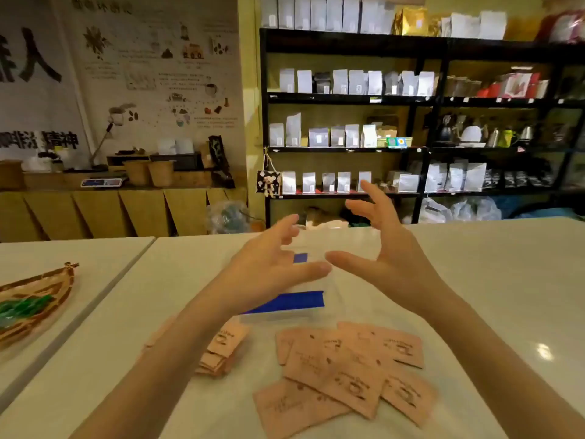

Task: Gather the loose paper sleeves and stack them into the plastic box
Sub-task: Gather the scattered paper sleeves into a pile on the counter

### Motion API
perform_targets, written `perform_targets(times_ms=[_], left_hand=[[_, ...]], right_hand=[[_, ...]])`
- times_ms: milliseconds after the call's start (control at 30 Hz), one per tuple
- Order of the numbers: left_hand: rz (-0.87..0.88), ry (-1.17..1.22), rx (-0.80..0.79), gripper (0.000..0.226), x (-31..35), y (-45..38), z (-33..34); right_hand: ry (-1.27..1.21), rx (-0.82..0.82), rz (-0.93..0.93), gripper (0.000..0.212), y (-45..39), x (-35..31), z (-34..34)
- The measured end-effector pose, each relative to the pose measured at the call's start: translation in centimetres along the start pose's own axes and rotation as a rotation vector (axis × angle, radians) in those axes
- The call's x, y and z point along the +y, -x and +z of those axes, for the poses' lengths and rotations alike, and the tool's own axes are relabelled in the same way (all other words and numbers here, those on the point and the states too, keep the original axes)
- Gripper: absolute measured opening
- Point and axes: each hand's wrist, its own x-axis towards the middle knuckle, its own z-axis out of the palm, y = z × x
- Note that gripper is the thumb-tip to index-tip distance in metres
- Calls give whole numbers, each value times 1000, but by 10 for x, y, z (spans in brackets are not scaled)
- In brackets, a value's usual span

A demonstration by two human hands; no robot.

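Observation:
A clear plastic box (311,282) with blue tape strips stands on the white table, just beyond the paper. My left hand (273,264) and my right hand (384,248) hover on either side of it, fingers spread, holding nothing. Several loose pinkish-brown paper sleeves (351,365) lie scattered flat in front of the box. A smaller untidy pile of sleeves (220,350) lies to the left, partly hidden under my left forearm.
A woven boat-shaped basket (34,304) with green items sits on the adjoining table at the left. The white table (506,280) stretches to the right. Black shelves (424,99) with bags stand behind, with a wooden counter (110,210) at the back left.

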Motion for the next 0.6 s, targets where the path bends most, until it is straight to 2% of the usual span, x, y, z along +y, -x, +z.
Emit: perform_targets(times_ms=[167, 367, 500, 600], left_hand=[[-57, -1, -182, 90, -29, 22, 38], [-41, -260, -383, 90, -51, 39, 70], [3, -350, -457, 90, -62, 42, 77], [-5, -329, -445, 88, -67, 42, 78]], right_hand=[[57, -137, 161, 96, 45, 33, 12], [103, -337, 325, 101, 97, 70, 6], [229, -435, 352, 102, 117, 82, 0], [408, -494, 302, 102, 124, 87, -2]])
